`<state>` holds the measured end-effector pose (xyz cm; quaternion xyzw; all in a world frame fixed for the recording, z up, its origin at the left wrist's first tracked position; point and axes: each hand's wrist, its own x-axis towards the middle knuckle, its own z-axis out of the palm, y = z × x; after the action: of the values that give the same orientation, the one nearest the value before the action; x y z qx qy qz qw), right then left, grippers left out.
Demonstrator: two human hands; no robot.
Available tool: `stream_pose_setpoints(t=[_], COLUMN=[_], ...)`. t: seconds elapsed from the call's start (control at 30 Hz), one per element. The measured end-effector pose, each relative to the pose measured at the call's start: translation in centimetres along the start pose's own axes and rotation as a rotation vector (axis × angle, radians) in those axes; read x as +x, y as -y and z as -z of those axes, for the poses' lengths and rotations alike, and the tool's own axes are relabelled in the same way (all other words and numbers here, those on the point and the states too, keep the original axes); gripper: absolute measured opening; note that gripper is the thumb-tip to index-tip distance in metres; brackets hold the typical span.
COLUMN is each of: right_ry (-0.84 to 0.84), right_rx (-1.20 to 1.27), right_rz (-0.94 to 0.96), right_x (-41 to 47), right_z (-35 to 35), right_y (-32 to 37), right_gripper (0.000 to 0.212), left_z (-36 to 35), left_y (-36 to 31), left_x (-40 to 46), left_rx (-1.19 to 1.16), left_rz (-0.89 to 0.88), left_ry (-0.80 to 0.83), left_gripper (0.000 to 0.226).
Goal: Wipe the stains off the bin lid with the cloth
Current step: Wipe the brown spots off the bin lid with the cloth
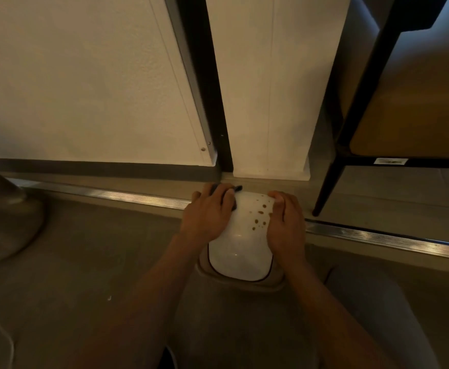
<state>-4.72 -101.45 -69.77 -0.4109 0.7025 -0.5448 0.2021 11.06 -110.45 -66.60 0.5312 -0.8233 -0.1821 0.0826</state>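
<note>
Head view: white bin lid [240, 251] speckled with brown stains [260, 214], left hand [207, 214] gripping dark cloth [232, 194], right hand [284, 222] clasping its edge.

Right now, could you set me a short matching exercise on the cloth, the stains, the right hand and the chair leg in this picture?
Things:
1. cloth
2. stains
3. right hand
4. chair leg

Descriptions:
A. brown spots on the lid's far right part
B. dark, under the left hand
C. black, standing on the floor right of the bin
D. gripping the right edge of the bin lid

Pairs: 1-B, 2-A, 3-D, 4-C
</note>
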Motion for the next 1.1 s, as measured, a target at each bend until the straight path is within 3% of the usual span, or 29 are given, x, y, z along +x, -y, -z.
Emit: stream_pose_setpoints(t=[0.1,0.23,0.33,0.47,0.57,0.7,0.83,0.93,1.03,1.1], right_ry=[-0.012,-0.002,0.021,0.027,0.029,0.002,0.030,0.030,0.019,0.006], right_rx=[0.008,0.006,0.000,0.001,-0.004,0.006,-0.015,-0.021,0.008,0.025], right_rz=[-0.008,-0.013,-0.031,-0.024,-0.013,0.004,-0.001,0.005,-0.015,-0.020], right_x=[-0.1,-0.1,-0.1,-0.2,-0.2,-0.1,-0.2,-0.1,-0.2,-0.2], right_z=[0.0,-0.1,0.0,0.0,-0.1,-0.2,-0.3,-0.2,-0.1,-0.1], right_y=[0.2,0.2,0.3,0.4,0.3,0.1,0.1,0.1,0.2,0.3], right_gripper=[0.042,0.040,0.033,0.031,0.037,0.041,0.040,0.042,0.036,0.036], left_z=[-0.2,-1.5,-1.5,-1.0,-0.3,-0.6,-0.1,0.4,-0.1,-0.6], left_y=[-3.2,-1.7,1.0,1.0,-1.3,-3.0,0.8,1.8,-1.3,-3.0], left_x=[-0.2,-4.0,-6.0,-4.5,-1.4,-2.4,-4.4,-1.9,-0.1,-0.9], left_rx=[0.043,0.166,0.121,-0.009,0.029,0.200,0.231,0.210,0.164,0.209], left_rz=[0.092,-0.124,-0.227,-0.049,0.072,-0.074,-0.258,-0.195,-0.059,-0.082], left_ry=[-0.011,-0.150,-0.211,-0.190,-0.130,-0.146,-0.111,-0.068,-0.075,-0.127], left_gripper=[0.037,0.049,0.052,0.048,0.048,0.048,0.051,0.054,0.047,0.046])
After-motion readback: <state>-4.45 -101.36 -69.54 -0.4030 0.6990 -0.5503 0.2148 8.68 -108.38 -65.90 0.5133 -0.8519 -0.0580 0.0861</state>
